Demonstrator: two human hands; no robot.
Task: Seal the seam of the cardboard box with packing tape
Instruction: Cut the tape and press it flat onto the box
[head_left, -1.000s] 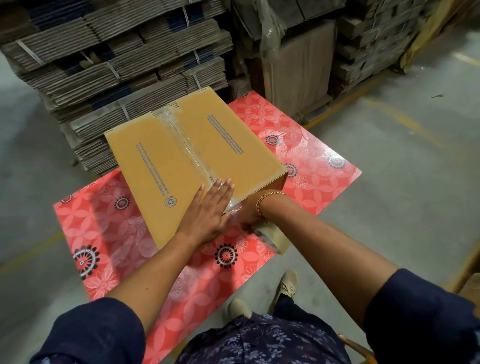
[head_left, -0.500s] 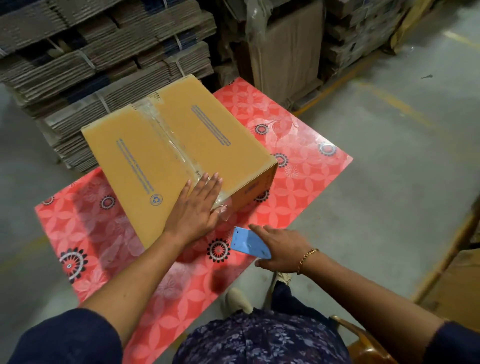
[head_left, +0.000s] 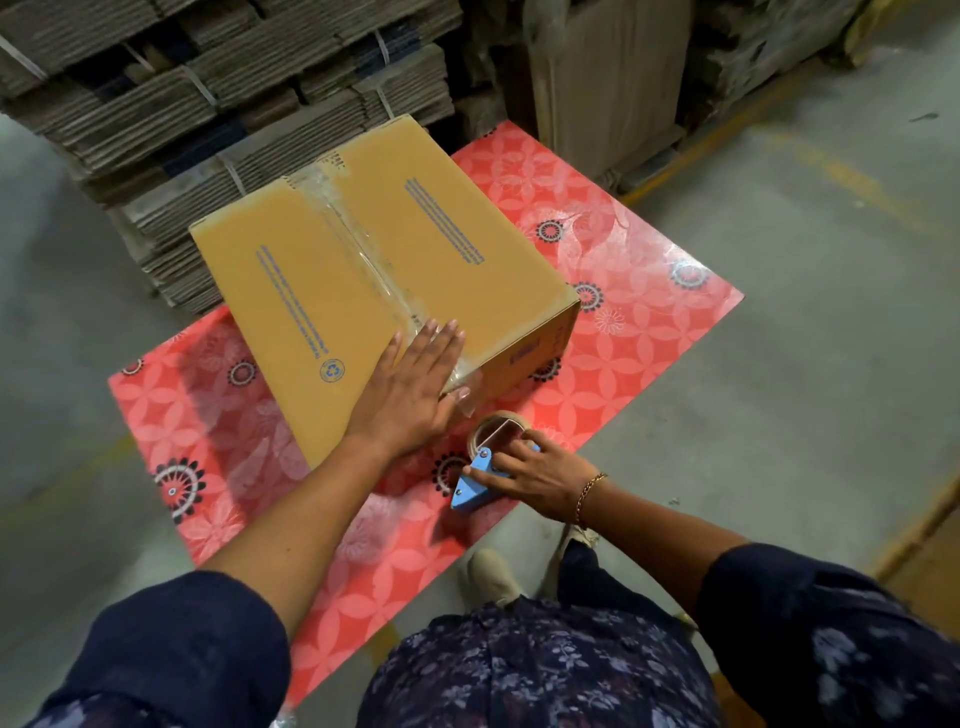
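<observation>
A closed brown cardboard box (head_left: 332, 291) lies on a red flowered table (head_left: 639, 332). Clear packing tape (head_left: 363, 260) runs along its middle seam from the far edge to the near edge, and a loose end hangs over the near side. My left hand (head_left: 410, 389) lies flat on the box's near end, over the tape, fingers spread. My right hand (head_left: 535, 475) grips a blue tape dispenser (head_left: 480, 478) with a roll of tape, resting on the table just in front of the box, apart from it.
Bundles of flattened cardboard (head_left: 208, 104) are stacked behind the table. An upright brown carton (head_left: 608, 78) stands at the back right. Grey concrete floor (head_left: 805, 364) with yellow lines lies to the right. My shoes (head_left: 493, 574) show below the table's near edge.
My right hand pulled the dispenser away from the box's near side and set it down on the table. My left hand stayed pressed on the taped end.
</observation>
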